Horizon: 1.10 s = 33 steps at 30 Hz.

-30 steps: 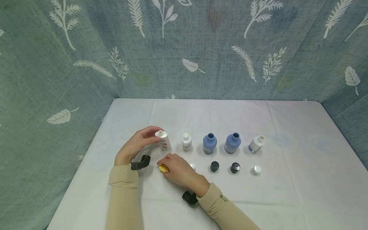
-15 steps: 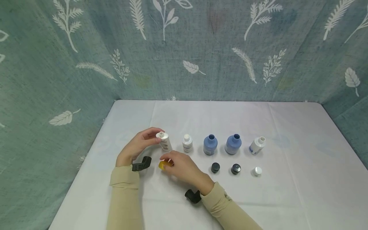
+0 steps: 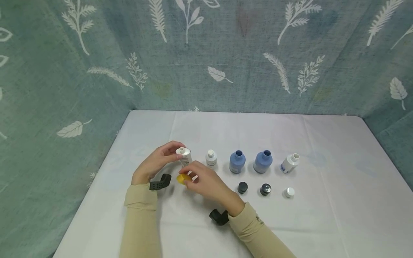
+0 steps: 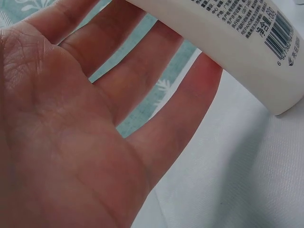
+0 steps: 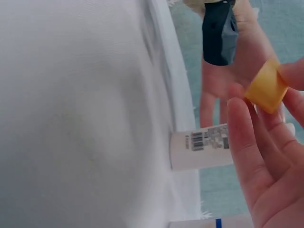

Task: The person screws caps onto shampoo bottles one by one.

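My left hand holds a white flat-sided bottle upright near its top, thumb in front and fingers behind. The bottle's narrow neck is uncapped. In the left wrist view, printed text and a barcode show on the bottle, and the fingers lie along its far side. Just in front of the bottle, my right hand pinches a yellow cap between thumb and fingertips. The right wrist view has this cap raised off the table, tilted, at about the height of the bottle's upper part.
To the right stand a small white bottle, two blue bottles with open necks, and another open white bottle. Nearer lie two black caps and a white cap. A patterned cloth hangs behind the table.
My right hand has lifted the yellow cap off the table and brought it nearer the bottle. The white cap beside this hand is now hidden. My left hand keeps its hold.
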Tool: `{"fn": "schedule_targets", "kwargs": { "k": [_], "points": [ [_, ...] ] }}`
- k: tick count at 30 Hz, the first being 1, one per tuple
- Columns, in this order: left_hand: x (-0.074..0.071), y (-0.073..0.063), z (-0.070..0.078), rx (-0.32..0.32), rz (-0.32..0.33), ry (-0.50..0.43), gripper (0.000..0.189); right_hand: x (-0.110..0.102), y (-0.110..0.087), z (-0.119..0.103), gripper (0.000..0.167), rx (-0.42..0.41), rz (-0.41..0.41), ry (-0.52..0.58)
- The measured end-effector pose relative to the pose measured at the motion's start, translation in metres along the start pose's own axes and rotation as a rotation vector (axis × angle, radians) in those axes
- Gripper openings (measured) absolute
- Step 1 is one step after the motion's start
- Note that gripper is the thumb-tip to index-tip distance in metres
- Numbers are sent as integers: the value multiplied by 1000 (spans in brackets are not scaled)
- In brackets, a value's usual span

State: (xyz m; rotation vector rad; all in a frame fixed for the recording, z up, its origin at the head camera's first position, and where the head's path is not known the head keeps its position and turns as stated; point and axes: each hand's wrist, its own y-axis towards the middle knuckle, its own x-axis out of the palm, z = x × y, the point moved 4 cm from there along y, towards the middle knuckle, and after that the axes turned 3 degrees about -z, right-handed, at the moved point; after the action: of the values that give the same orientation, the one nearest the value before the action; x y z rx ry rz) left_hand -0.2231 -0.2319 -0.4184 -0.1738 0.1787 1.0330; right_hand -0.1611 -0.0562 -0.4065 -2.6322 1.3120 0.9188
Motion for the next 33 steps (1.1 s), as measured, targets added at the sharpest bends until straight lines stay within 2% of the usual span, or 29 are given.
{"fn": "schedule_targets", "kwargs": {
  "k": [8, 14, 20, 28, 33],
  "points": [
    [1, -1, 2, -10, 10, -27, 35, -16, 0, -6, 28, -45, 109, 4],
    [1, -1, 1, -25, 25, -30, 36, -29, -1, -7, 27, -115, 250, 66],
    [0, -1, 0, -50, 45, -20, 38, -44, -1, -8, 30, -92, 382, 65],
    [-2, -2, -3, -72, 59, -4, 38, -53, 8, -8, 32, -72, 410, 78],
    [2, -3, 10, -83, 76, 14, 36, -59, 15, -12, 31, -82, 437, 62]
  ]
}}
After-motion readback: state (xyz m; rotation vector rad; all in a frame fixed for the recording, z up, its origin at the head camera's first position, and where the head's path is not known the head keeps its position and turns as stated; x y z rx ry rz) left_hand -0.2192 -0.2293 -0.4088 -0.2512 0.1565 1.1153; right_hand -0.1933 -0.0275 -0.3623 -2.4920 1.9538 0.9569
